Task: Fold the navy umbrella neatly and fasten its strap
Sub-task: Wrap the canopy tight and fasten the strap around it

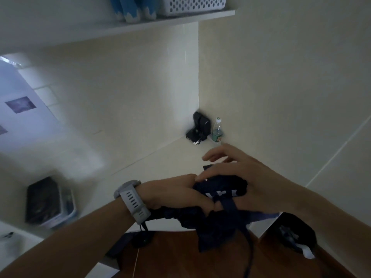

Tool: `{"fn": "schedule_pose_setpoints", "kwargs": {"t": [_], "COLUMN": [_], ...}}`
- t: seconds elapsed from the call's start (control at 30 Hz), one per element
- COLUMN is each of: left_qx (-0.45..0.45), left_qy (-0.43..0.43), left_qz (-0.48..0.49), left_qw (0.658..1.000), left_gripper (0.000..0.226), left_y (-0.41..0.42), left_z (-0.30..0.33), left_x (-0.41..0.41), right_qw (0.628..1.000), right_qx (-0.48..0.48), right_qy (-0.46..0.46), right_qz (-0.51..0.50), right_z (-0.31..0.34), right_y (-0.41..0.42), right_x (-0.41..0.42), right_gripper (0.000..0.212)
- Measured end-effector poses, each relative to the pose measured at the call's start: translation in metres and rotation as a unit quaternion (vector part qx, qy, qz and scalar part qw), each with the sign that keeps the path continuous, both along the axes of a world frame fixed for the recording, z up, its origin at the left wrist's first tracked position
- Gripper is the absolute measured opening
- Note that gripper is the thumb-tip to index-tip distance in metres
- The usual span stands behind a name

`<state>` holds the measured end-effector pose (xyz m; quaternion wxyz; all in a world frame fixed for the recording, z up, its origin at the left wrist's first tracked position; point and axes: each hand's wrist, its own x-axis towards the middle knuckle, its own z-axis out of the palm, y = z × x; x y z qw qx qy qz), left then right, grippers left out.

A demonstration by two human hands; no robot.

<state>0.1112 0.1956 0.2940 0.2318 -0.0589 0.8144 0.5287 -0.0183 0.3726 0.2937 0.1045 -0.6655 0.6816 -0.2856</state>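
The navy umbrella point(218, 223) is bunched and half collapsed in front of me, its fabric crumpled below my hands. My left hand point(176, 194), with a grey watch on the wrist, is closed around the umbrella's gathered middle. My right hand point(236, 173) lies over the far end of the fabric, thumb and lower fingers holding it, the upper fingers spread. A narrow navy strap point(230, 209) runs down from between my hands and hangs loose below them. The umbrella's handle end is hidden under my left wrist.
A white desk surface point(170, 157) meets cream walls in a corner, where a black device point(198, 127) and a clear water bottle point(217, 131) stand. A dark box point(46, 201) sits at the left. A shelf point(140, 23) with a white basket is overhead. A brown floor point(180, 257) lies below.
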Motion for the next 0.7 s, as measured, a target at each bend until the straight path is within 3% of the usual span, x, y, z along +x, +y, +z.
{"fn": "schedule_pose_setpoints", "kwargs": {"t": [0.1,0.2,0.3,0.4,0.47,0.57,0.7], "left_qx": [0.014,0.032,-0.011,-0.108,-0.223,-0.425,-0.493], "left_qy": [-0.025,-0.045,-0.03,0.017,0.076,0.185,0.311], "left_qz": [0.002,-0.005,-0.019,-0.061,-0.098,-0.134,-0.101], "left_qw": [1.0,0.998,0.999,0.992,0.967,0.876,0.806], "left_gripper": [0.005,0.02,0.027,0.017,0.026,0.03,0.023], "left_y": [-0.003,-0.006,-0.006,-0.005,0.0,0.007,0.008], "left_z": [-0.004,-0.012,-0.02,-0.02,-0.018,-0.024,-0.032], "left_x": [0.001,0.001,0.0,-0.001,0.0,0.009,0.02], "right_qw": [0.998,0.992,0.991,0.99,0.987,0.97,0.949], "right_qx": [-0.049,-0.07,-0.053,0.021,0.039,0.017,0.006], "right_qy": [-0.04,-0.098,-0.121,-0.137,-0.156,-0.237,-0.304], "right_qz": [0.016,0.019,-0.014,-0.037,-0.026,-0.042,-0.084], "right_z": [0.001,0.011,0.024,0.028,0.026,0.018,0.005], "right_y": [0.001,-0.002,-0.006,-0.012,-0.019,-0.029,-0.032], "right_x": [-0.001,-0.002,-0.006,-0.012,-0.014,-0.027,-0.039], "right_gripper": [0.027,0.016,0.023,0.027,0.03,0.036,0.024]}}
